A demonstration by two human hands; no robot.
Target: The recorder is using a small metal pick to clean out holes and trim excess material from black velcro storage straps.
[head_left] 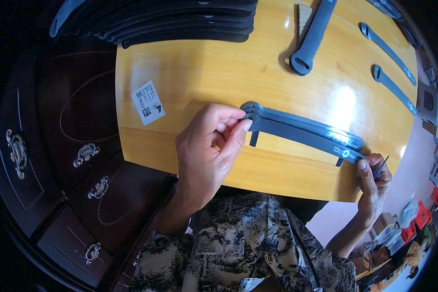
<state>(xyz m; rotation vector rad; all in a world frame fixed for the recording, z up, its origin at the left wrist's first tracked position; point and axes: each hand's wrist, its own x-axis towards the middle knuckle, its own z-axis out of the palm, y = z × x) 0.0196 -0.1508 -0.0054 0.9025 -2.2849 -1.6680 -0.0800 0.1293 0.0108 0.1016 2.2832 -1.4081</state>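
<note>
A dark grey strap (297, 135) with a slotted round end and pale print stretches between my hands, just above the table's near part. My left hand (204, 151) is closed, pinching the slotted end between thumb and fingertips. Closed on the printed end is my right hand (372, 182); something small, thin and dark pokes out by its curled fingers, too hidden to name. Right behind lies a similar strap (309, 121), its round end close to my left fingertips. Short dark pieces (254, 139) show at the front strap's near edge, close to either end.
Many black straps lie stacked (190, 27) at the far left of the wooden table (180, 141). A thick strap bundle (314, 41) is at the back, single straps (387, 48) at the right. A white printed label (148, 102) lies left. Dark cabinets (58, 102) flank the table.
</note>
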